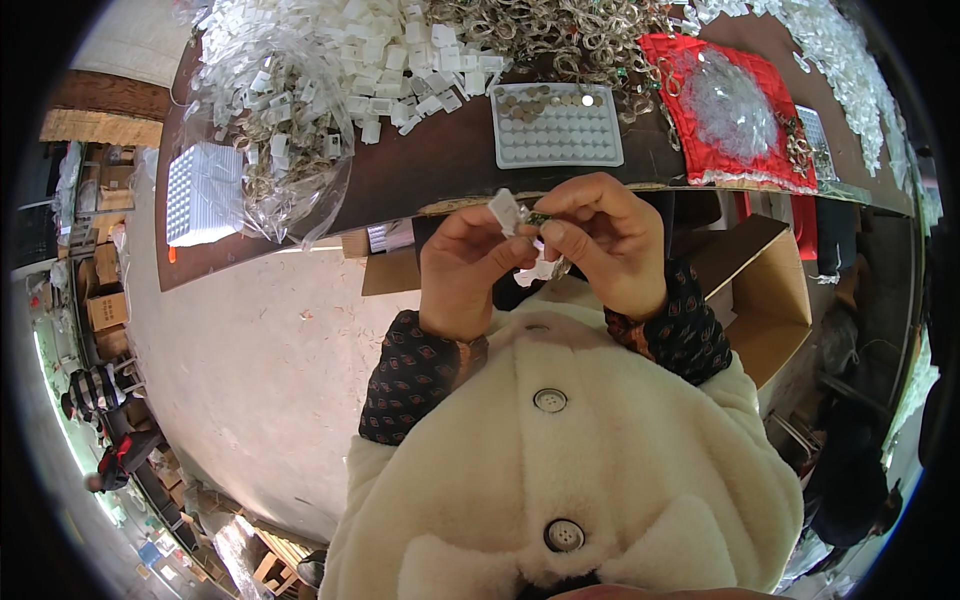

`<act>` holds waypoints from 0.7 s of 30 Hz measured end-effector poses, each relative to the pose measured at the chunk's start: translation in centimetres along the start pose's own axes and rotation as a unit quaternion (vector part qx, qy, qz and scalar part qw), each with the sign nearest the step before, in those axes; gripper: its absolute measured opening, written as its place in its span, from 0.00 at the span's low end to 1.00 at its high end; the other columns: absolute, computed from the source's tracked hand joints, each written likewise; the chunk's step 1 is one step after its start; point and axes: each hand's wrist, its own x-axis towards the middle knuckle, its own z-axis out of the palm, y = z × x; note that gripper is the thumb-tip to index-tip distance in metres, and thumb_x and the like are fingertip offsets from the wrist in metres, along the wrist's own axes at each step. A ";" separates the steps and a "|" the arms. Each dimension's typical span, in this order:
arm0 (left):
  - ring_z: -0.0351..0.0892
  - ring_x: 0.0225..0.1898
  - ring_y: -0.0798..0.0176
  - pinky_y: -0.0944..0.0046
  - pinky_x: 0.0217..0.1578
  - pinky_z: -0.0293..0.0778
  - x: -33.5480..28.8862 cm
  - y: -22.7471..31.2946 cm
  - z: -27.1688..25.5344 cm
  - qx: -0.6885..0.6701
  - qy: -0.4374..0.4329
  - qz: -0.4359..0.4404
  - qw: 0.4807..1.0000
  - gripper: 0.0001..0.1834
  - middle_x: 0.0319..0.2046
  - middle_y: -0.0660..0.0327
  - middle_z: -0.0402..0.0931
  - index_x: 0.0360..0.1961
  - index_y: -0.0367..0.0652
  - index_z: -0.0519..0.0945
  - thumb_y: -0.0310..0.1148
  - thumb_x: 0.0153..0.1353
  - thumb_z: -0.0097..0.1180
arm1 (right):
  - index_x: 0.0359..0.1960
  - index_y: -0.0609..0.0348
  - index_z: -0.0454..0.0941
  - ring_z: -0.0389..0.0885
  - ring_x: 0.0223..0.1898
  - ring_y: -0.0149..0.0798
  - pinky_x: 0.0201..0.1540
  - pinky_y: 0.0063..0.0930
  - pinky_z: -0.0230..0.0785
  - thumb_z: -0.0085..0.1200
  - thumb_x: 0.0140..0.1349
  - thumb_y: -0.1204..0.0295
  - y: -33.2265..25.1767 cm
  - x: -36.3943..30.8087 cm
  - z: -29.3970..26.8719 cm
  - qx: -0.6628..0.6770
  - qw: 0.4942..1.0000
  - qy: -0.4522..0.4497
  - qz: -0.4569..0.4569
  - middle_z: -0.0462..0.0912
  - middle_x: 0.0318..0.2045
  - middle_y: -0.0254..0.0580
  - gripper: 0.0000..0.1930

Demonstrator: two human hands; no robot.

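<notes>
Just in front of the table's near edge, both of my hands are raised close together. Closed in a pinch, my left hand holds a small white plastic card that stands up above its fingertips. My right hand is pinched as well, on a brownish braided cord bracelet whose loop hangs beneath the fingers. Where card and cord meet, the fingertips hide the details. Beyond my hands lies a pale tray with rows of hollows, some of them holding round discs.
White plastic cards and braided bracelets are heaped at the back. Left stand a clear bag of both and stacked trays. On the right, a red cloth bears clear plastic film. A cardboard box is below.
</notes>
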 end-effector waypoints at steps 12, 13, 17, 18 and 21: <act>0.82 0.50 0.56 0.56 0.50 0.83 -0.2 -0.6 1.0 0.065 0.019 0.184 0.981 0.14 0.50 0.46 0.80 0.46 0.36 0.76 0.12 0.62 0.56 | 0.40 0.68 0.82 0.80 0.36 0.28 0.39 0.20 0.72 0.60 0.60 0.87 0.3 0.2 1.0 -0.173 0.981 0.046 -0.082 0.81 0.39 0.41 0.08; 0.82 0.50 0.56 0.56 0.50 0.83 -0.2 -0.7 0.9 0.070 0.012 0.192 0.979 0.14 0.50 0.46 0.80 0.46 0.37 0.76 0.11 0.62 0.56 | 0.40 0.68 0.83 0.80 0.36 0.28 0.39 0.20 0.72 0.60 0.60 0.87 0.3 0.2 0.9 -0.166 0.982 0.042 -0.077 0.81 0.39 0.41 0.08; 0.82 0.50 0.57 0.57 0.50 0.83 -0.2 -0.9 0.5 0.075 0.000 0.214 0.974 0.15 0.49 0.46 0.80 0.46 0.37 0.76 0.10 0.61 0.56 | 0.41 0.68 0.83 0.81 0.37 0.28 0.39 0.20 0.73 0.60 0.60 0.87 0.2 0.2 0.8 -0.129 0.990 0.029 -0.042 0.81 0.39 0.41 0.09; 0.82 0.50 0.57 0.57 0.50 0.83 -0.2 -1.0 0.4 0.076 -0.003 0.221 0.972 0.15 0.49 0.47 0.81 0.46 0.36 0.76 0.10 0.61 0.57 | 0.42 0.68 0.83 0.81 0.37 0.28 0.40 0.20 0.73 0.60 0.60 0.87 0.2 0.2 0.8 -0.107 0.993 0.024 -0.038 0.81 0.39 0.41 0.09; 0.82 0.49 0.58 0.58 0.51 0.82 -0.2 -1.1 0.2 0.061 -0.010 0.245 0.968 0.15 0.47 0.48 0.81 0.46 0.37 0.76 0.10 0.60 0.58 | 0.43 0.66 0.84 0.82 0.38 0.29 0.39 0.20 0.74 0.61 0.60 0.87 0.4 0.1 0.8 -0.072 0.997 0.017 -0.011 0.82 0.39 0.41 0.10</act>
